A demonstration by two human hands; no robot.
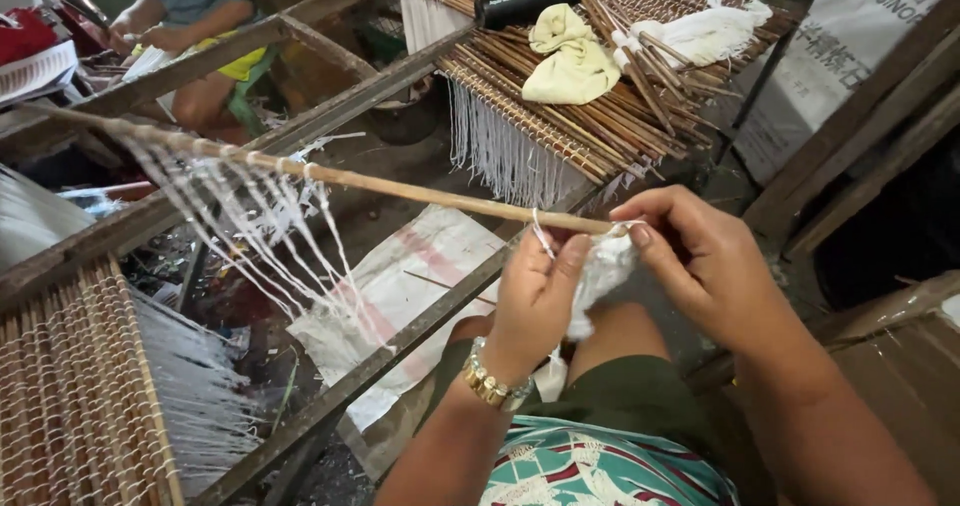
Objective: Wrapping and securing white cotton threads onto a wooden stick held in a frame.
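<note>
above the lap, left hand (537,291) and right hand (700,266) pinch white string (603,271) at the stick (420,192) end; the knot is hidden by fingers.

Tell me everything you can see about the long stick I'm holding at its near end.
The long stick is a thin, round, pale tan rod that looks like bamboo or wood. It runs nearly level from the upper left to the hands, sloping slightly down to the right. White threads are knotted along its left half and hang slack. The left hand and right hand pinch its near end, with a wad of white thread between them. Its far end rests on a wooden frame rail.
</note>
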